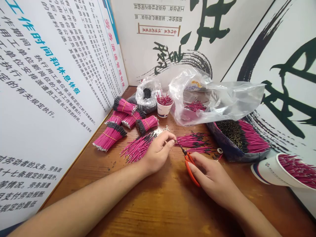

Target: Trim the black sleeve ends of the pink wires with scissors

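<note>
Holding orange-handled snips (pixel 189 166), the right hand (pixel 213 179) works beside the left hand (pixel 158 153), whose fingertips (pixel 171 140) pinch together over the desk (pixel 153 205), with banded pink wire bundles (pixel 110 136) toward its far left corner and loose pink wires (pixel 192 140) still unbanded.

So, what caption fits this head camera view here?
Right hand holds orange-handled scissors near left hand, amid bundled pink wires.

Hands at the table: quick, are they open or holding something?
Left hand: pinched closed, what it holds too small to tell.
Right hand: closed, holding orange-handled scissors.
</note>
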`<state>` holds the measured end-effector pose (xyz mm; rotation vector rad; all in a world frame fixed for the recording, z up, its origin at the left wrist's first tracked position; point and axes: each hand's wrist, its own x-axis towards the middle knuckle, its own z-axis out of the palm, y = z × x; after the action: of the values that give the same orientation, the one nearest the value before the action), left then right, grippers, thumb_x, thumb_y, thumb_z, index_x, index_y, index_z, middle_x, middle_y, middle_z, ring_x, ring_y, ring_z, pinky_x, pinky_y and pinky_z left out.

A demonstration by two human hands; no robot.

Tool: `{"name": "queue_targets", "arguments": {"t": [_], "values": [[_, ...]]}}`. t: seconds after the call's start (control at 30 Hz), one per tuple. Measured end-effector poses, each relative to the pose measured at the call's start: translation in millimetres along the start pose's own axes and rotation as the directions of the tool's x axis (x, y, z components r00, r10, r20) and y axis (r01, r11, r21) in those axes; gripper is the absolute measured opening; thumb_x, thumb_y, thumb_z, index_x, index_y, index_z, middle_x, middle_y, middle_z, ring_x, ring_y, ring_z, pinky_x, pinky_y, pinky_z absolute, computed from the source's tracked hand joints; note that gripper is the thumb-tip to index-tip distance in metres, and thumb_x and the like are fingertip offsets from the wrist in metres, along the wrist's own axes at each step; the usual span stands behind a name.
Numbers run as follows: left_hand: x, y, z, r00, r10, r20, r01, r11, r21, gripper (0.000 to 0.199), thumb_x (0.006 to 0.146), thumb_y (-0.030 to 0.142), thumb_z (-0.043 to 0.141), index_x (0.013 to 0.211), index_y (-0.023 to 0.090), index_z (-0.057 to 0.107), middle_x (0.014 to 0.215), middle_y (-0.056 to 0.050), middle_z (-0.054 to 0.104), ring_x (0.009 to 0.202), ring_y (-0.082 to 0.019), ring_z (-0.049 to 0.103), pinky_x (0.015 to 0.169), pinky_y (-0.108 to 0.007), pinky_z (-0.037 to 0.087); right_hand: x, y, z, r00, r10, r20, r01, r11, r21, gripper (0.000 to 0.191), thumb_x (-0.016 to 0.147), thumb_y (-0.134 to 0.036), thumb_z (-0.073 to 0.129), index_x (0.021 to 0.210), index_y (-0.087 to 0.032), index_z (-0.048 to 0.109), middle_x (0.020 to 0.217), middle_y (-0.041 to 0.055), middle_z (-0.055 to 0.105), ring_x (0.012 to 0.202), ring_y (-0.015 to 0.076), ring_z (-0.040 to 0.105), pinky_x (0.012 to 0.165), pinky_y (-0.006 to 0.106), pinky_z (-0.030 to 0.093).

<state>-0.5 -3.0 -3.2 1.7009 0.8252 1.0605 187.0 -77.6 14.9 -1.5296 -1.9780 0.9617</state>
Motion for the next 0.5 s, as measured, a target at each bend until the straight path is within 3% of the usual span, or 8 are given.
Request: {"name": "queue_targets", "arguments": {"t": [0.37,0.5], "values": [[-0.5,-0.5,-0.3,1.000,-0.011,0.004,0.011,1.000,-0.007,0.015,0.095,0.025,0.044,0.086,0.017,0.053,0.080,-0.001,0.052,0.078,-0.015,0.048,0.074,-0.028,0.040,-1.5,-0.7,-2.4,1.000,-0.011,-0.025,0.008,0.993,-0.117,0.029,0.101,-0.039,0.038,0.079,-0.022,0.047,0.073,0.0001,0.060,0.065,0.0153,0.052,0.061,0.026,0.037],[-0.4,-0.1,-0.2,1.000,-0.007,0.005,0.007,1.000,-0.015,0.014,0.095,0.024,0.044,0.086,0.017,0.053,0.079,0.000,0.050,0.076,-0.015,0.048,0.074,-0.028,0.040,-0.6,-1.2,-1.6,1.000,-0.009,-0.010,0.008,0.997,-0.073,0.028,0.101,-0.039,0.039,0.082,-0.021,0.050,0.072,-0.0005,0.060,0.063,0.0142,0.050,0.059,0.025,0.037]]}}
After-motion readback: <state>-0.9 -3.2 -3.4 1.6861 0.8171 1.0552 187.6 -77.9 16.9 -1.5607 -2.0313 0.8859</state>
